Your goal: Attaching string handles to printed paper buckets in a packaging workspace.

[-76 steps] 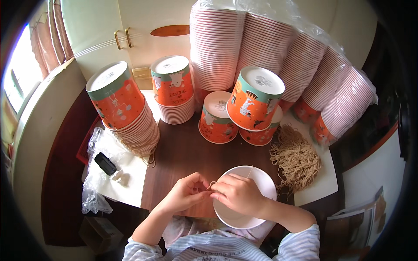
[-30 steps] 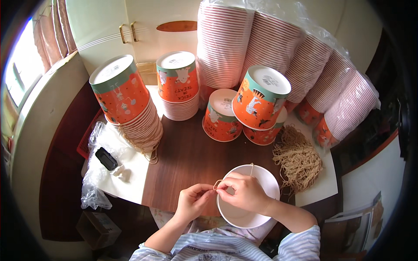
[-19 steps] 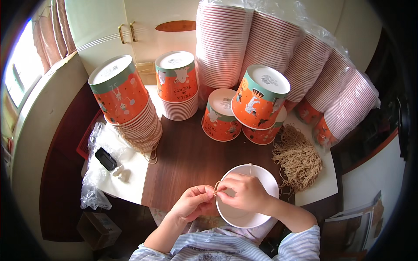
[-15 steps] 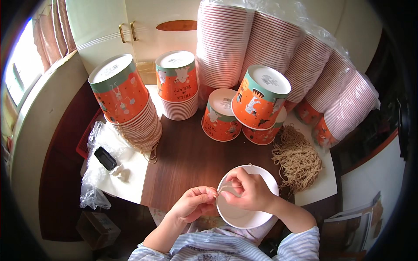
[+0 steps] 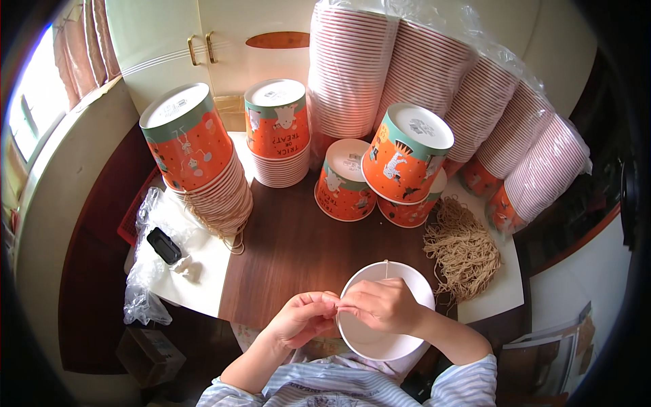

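Note:
A paper bucket point(image 5: 397, 347) with a white inside is tipped toward me at the table's near edge. A thin beige cord point(image 5: 387, 268) shows at its far rim. At the bucket's left rim, my left hand point(image 5: 306, 317) pinches the cord's end with thumb and forefinger. My right hand point(image 5: 383, 306) reaches across the bucket's mouth, its fingers closed on the cord too, and its fingertips meet those of the left. The cord between the fingers is mostly hidden. Right of the bucket lies a tangled heap of beige cords point(image 5: 464, 252).
Upside-down orange buckets point(image 5: 407, 159) stand beyond my hands. A corded stack point(image 5: 193, 152) and a shorter stack point(image 5: 277, 129) are to the left. Tall plastic-wrapped stacks point(image 5: 352, 68) line the back right. A black tray point(image 5: 163, 245) sits beside crumpled clear plastic point(image 5: 142, 292).
My right hand has moved left and down, its fingers closing against the left fingertips. The cord seen between the hands before is now covered. My left hand stays at the rim.

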The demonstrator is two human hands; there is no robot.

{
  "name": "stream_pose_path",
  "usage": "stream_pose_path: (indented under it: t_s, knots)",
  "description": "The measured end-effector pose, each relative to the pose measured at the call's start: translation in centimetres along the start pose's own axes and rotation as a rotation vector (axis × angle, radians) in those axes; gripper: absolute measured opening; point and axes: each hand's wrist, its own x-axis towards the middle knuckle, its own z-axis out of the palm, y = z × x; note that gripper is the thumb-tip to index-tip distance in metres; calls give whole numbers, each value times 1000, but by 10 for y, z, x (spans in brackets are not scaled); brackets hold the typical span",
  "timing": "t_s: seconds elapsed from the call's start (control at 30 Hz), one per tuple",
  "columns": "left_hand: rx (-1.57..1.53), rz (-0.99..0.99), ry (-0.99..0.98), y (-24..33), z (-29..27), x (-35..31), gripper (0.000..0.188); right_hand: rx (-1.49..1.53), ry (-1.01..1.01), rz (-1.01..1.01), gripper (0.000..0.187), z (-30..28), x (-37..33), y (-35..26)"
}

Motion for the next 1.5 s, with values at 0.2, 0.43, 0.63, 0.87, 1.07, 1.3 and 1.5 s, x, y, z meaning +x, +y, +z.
stream_pose_path:
  t_s: [0.2, 0.43, 0.63, 0.87, 1.07, 1.3, 1.5]
  knots:
    - [467, 363, 5, -11, 1, 4, 13, 75, -35, 139, 10, 0, 4, 0]
    - [770, 495, 91, -9, 5, 3, 8, 230, -87, 303, 8, -1, 4, 1]
    - [530, 501, 153, -10, 9, 2, 9, 273, -154, 431, 7, 0, 2, 2]
    - [454, 495, 138, -10, 4, 1, 4, 307, -206, 460, 8, 1, 1, 5]
    - [295, 485, 108, -9, 2, 2, 4, 361, -208, 488, 8, 1, 0, 4]
    - [304, 458, 200, -12, -4, 5, 4, 361, -251, 438, 9, 0, 0, 4]
    - [352, 482, 179, -14, -6, 4, 5, 472, -363, 470, 8, -5, 2, 7]
